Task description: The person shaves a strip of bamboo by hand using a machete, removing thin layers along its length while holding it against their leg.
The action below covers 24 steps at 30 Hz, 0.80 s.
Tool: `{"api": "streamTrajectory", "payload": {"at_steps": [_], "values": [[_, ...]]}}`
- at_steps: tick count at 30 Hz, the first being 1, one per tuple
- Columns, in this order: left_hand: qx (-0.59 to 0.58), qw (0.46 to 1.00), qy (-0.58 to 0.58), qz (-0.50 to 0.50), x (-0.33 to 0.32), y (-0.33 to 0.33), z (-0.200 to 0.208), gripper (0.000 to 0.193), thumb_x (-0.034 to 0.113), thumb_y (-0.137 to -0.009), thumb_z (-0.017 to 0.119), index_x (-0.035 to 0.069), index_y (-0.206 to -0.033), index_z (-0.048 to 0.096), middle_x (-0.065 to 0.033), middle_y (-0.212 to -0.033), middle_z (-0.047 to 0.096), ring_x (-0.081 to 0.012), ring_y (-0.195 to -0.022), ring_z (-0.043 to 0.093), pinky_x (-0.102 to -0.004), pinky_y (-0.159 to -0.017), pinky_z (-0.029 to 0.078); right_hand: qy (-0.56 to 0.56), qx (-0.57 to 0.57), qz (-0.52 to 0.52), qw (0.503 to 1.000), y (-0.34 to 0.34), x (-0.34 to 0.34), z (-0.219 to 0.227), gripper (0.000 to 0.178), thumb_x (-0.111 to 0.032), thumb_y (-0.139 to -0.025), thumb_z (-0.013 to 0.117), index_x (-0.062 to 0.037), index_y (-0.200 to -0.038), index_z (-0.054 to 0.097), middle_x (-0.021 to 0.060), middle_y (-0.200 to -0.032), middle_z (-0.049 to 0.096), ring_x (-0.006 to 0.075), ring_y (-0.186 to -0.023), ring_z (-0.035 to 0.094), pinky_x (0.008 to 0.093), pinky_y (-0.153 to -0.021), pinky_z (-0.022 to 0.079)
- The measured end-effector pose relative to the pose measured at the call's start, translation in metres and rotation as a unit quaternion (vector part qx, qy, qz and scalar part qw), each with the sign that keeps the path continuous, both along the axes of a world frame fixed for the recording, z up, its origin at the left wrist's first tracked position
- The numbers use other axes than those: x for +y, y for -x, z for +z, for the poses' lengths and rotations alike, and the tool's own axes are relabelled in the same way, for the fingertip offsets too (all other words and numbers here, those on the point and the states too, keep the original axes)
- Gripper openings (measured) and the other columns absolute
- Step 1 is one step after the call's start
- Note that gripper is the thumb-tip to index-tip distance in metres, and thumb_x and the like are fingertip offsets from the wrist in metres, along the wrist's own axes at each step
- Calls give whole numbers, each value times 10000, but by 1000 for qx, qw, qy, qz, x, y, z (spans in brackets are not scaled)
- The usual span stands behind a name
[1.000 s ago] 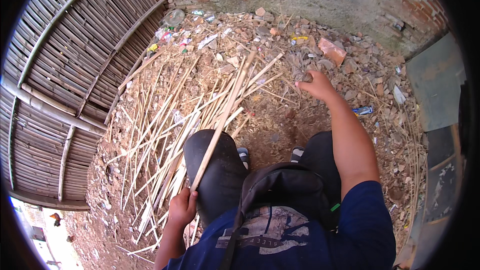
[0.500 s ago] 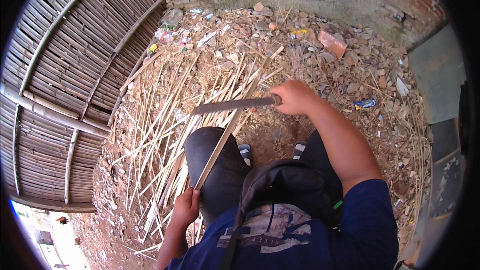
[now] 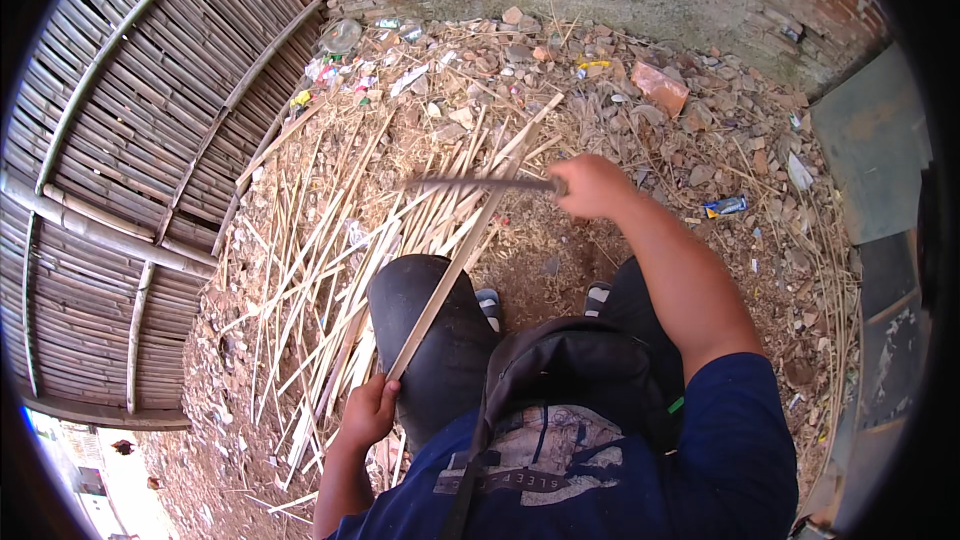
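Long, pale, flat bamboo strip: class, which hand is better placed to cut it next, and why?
Probably the right hand: it grips a long dark metal knife whose blade crosses the strip. The left hand holds the strip's near end.

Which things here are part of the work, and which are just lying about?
In use:
- knife, in the right grip
- strip, in the left grip
- strip pile, probably

Lying about:
- brick chunk
- blue wrapper
- yellow scrap
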<state>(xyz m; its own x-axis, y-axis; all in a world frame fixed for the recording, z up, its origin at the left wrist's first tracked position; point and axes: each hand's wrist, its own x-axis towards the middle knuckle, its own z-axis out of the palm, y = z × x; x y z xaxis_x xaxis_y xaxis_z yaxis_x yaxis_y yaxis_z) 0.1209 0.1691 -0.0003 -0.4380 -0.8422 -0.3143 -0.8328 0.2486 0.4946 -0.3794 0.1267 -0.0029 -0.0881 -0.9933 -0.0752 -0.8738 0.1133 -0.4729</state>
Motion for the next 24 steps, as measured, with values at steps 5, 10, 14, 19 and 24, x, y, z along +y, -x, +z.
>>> {"api": "streamTrajectory", "payload": {"at_steps": [5, 10, 14, 19, 24], "values": [[15, 1000, -24, 3, -3, 2, 6, 397, 365, -1050, 514, 5, -894, 575, -254, -748, 624, -468, -757, 628, -510, -680, 476, 26, -27, -112, 993, 22, 7, 7, 229, -177, -799, 704, -102, -1015, 707, 152, -791, 690, 324, -753, 693, 458, -690, 532], [1, 1000, 4, -11, -1, 0, 3, 416, 343, -1066, 481, -13, -869, 572, -237, -711, 607, -404, -666, 606, -491, -641, 458, 53, 70, 62, 994, -18, 13, 26, 197, -170, -753, 718, -127, -943, 686, 135, -784, 681, 340, -783, 691, 480, -708, 534], [-47, 995, 85, 23, 18, 14, 13, 340, 308, -1038, 525, 23, -855, 556, -264, -718, 623, -502, -718, 616, -566, -638, 460, 24, 48, 64, 997, -21, 8, 21, 217, -178, -770, 713, -116, -977, 700, 144, -825, 691, 328, -792, 696, 472, -720, 536], [15, 993, 104, 58, 34, 29, 21, 353, 306, -1046, 513, 9, -864, 575, -257, -719, 629, -481, -710, 630, -544, -628, 467, -14, -25, -43, 999, 6, 5, 15, 226, -182, -807, 682, -104, -1017, 712, 149, -846, 698, 319, -791, 695, 462, -726, 536], [5, 994, 91, 57, 30, 21, 8, 379, 326, -1060, 484, 4, -886, 581, -262, -725, 623, -480, -707, 624, -540, -616, 452, 10, 107, 143, 984, -44, 11, 28, 247, -194, -797, 683, -150, -1037, 724, 123, -877, 710, 322, -858, 700, 460, -750, 543]]}}
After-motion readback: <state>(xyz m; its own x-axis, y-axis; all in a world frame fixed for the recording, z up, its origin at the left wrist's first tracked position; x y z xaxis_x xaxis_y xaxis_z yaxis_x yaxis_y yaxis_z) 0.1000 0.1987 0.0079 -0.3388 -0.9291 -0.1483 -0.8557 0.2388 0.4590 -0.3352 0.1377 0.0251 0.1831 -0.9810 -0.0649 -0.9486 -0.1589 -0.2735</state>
